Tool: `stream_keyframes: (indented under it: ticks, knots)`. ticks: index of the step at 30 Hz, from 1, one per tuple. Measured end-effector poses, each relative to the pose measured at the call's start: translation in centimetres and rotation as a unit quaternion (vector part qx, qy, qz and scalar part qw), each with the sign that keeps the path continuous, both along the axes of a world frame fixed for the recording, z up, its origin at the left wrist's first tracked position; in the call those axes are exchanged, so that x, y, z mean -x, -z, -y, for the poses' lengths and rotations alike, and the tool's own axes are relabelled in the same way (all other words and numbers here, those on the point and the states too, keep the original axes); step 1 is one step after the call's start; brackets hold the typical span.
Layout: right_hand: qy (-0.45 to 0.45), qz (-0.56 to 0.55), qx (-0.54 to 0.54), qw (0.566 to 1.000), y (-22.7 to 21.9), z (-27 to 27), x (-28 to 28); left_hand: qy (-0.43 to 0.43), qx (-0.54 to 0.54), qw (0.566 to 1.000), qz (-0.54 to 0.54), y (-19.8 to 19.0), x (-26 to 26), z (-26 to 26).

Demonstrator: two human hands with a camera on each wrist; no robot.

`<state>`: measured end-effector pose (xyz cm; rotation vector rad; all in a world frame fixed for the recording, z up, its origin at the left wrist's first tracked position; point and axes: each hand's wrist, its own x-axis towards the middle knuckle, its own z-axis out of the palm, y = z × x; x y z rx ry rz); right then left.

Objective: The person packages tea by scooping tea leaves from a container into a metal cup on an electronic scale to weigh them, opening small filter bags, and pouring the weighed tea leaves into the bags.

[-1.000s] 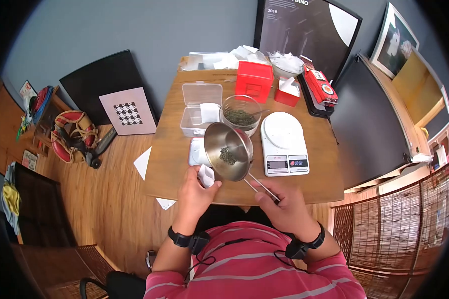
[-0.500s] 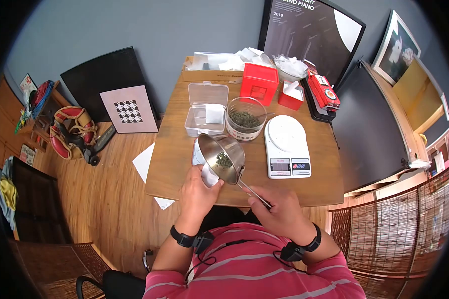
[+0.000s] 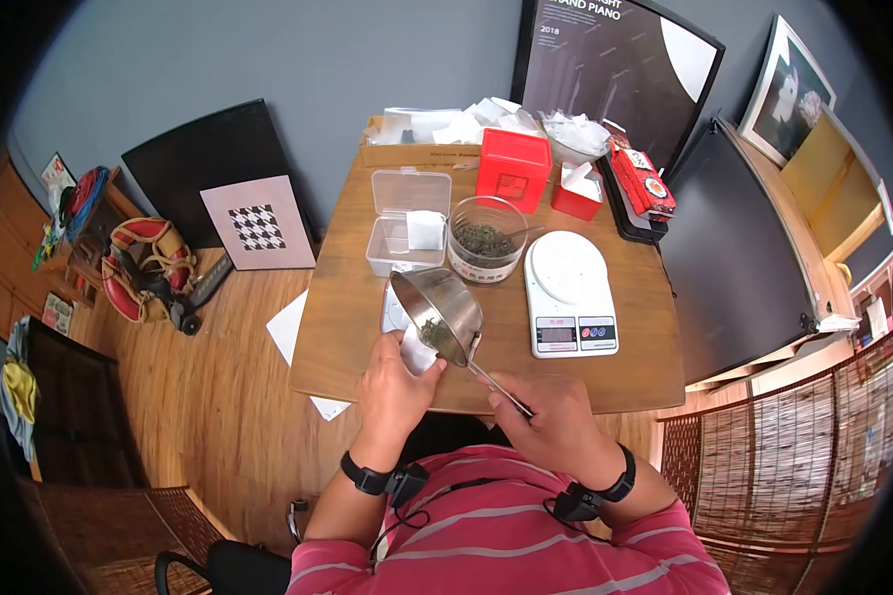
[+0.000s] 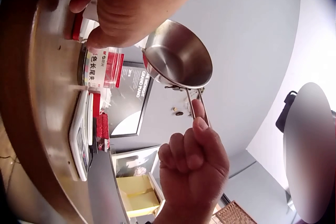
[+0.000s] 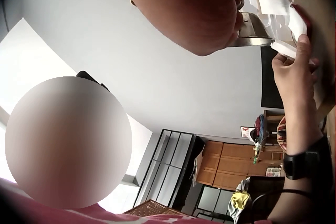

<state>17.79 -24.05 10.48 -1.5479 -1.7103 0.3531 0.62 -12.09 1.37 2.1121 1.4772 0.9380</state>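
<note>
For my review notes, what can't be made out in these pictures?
Inside of the white bag, head view: hidden by the pan and left hand.
Handle, right wrist view: mostly hidden behind the right hand.
Reading on the scale, head view: too small.

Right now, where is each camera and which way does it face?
Head: on the head, facing forward and down at the table; left hand, right hand, shirt show.
Left wrist: on that wrist, facing past its hand at the pan and wall; both hands show.
Right wrist: on that wrist, facing past its hand toward cupboards; both hands, shirt show.
Both wrist views share the pan.
</note>
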Motion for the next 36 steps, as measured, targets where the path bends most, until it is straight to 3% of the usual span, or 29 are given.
stream_keyframes:
  ticks: [8,11,12,14,16,17,19,20,22,24,28,29,30,32,36]
  knots:
    - [-0.023,0.112,-0.035,0.993,0.0,0.0,-0.1,-0.009,0.04,0.999,-0.02,-0.3,0.0,0.1]
    - [-0.024,0.103,-0.078,0.991,0.3,0.2,-0.5,-0.006,0.057,0.998,-0.011,-0.4,-0.1,0.0]
    - [-0.022,0.101,-0.08,0.991,0.6,0.4,-0.7,0.003,0.118,0.993,0.026,-1.0,-0.2,0.1]
    - [0.056,-0.111,-0.038,0.992,1.2,0.9,-1.9,0.016,0.173,0.983,0.059,-0.8,-0.2,-0.5]
    - [0.132,-0.322,0.013,0.937,2.0,1.5,-4.5,0.084,0.228,0.926,0.289,0.0,0.2,-1.6]
    - [0.133,-0.324,0.008,0.937,2.7,1.5,-6.4,0.081,0.286,0.899,0.323,-1.0,0.6,-1.9]
    - [0.159,-0.505,-0.028,0.848,4.0,1.0,-10.2,0.117,0.275,0.888,0.35,-1.6,1.1,-4.3]
    - [0.161,-0.507,-0.033,0.846,4.2,0.7,-11.3,0.149,0.266,0.874,0.378,-2.1,1.4,-5.6]
    - [0.183,-0.581,-0.005,0.793,4.7,0.3,-13.2,0.172,0.25,0.882,0.361,-4.9,0.7,-7.3]
    - [0.167,-0.591,0.002,0.789,6.6,0.1,-14.8,0.145,0.251,0.885,0.365,-7.4,-0.8,-8.9]
    - [0.153,-0.604,0.06,0.78,8.4,0.1,-15.6,0.138,0.265,0.911,0.283,-7.2,-3.9,-14.6]
    - [0.152,-0.602,0.075,0.78,8.6,0.1,-15.8,0.12,0.224,0.948,0.192,-6.1,-4.3,-16.3]
    - [0.153,-0.604,0.071,0.779,8.8,0.2,-15.9,0.124,0.222,0.948,0.19,-5.2,-4.8,-17.4]
    - [0.158,-0.584,0.096,0.791,9.2,0.6,-16.1,0.077,0.06,0.994,-0.042,-4.0,-5.7,-18.6]
    - [0.172,-0.55,0.114,0.809,8.4,1.2,-16.0,0.028,0.029,0.985,-0.165,-4.0,-7.2,-18.2]
